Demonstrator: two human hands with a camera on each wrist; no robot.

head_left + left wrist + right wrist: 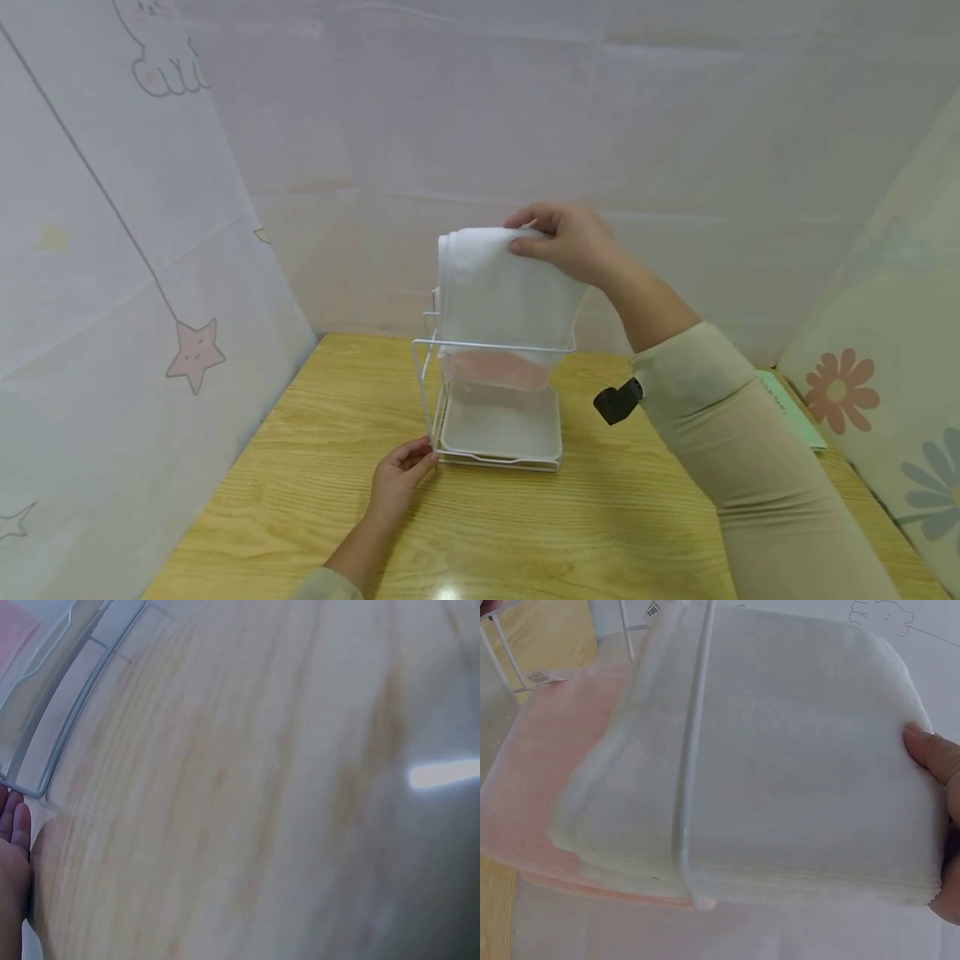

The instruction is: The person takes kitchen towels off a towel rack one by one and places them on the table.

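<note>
My right hand (576,242) pinches the top edge of a folded white towel (498,287), thumb in front and fingers behind. The towel stands upright in a white wire rack (495,344), its lower part behind the front crossbar. Below it in the head view shows a folded pink towel (498,369), lying against the white one in the right wrist view. A pale shallow tray (502,423) forms the rack's bottom. My left hand (399,479) holds the rack's lower front left corner between thumb and fingers; the left wrist view shows its fingertips (21,821) at the corner wire.
The rack stands on a wood-grain table (300,492). Light printed cloth walls (420,108) close in the back and both sides. At the right edge lies a pale green sheet (795,412), partly behind my right sleeve. A black device (618,402) sticks out from that sleeve.
</note>
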